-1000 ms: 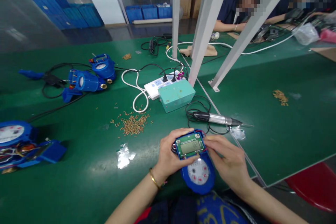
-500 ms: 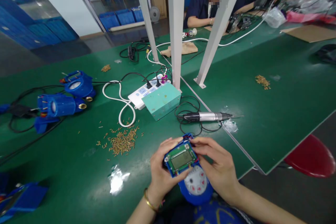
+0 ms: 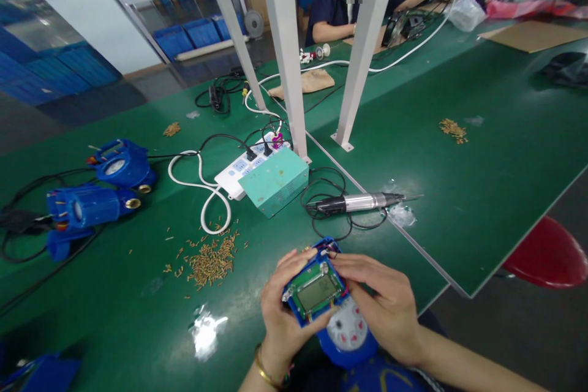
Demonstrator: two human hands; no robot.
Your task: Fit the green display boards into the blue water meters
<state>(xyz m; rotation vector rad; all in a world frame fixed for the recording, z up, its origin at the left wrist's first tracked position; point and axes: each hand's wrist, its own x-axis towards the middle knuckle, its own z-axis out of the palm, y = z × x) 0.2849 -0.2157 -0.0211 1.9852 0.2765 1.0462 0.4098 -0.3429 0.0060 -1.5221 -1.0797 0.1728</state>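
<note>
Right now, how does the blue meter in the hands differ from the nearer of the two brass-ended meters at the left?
The held meter is between the left hand and right hand; the brass-ended meter lies on the table. The held meter shows a green display board; the brass-ended meter shows none. Shared: both have blue bodies and round dials.

Near the desk's near edge, my left hand is cupped in a firm hold, fingers curled over the far side, thumb stretched inward. Opposite, my right hand presses in, its fingers bunched and nearly straight. My bare right forearm slants inward; my left wrist sits lower than its knuckles.
</note>
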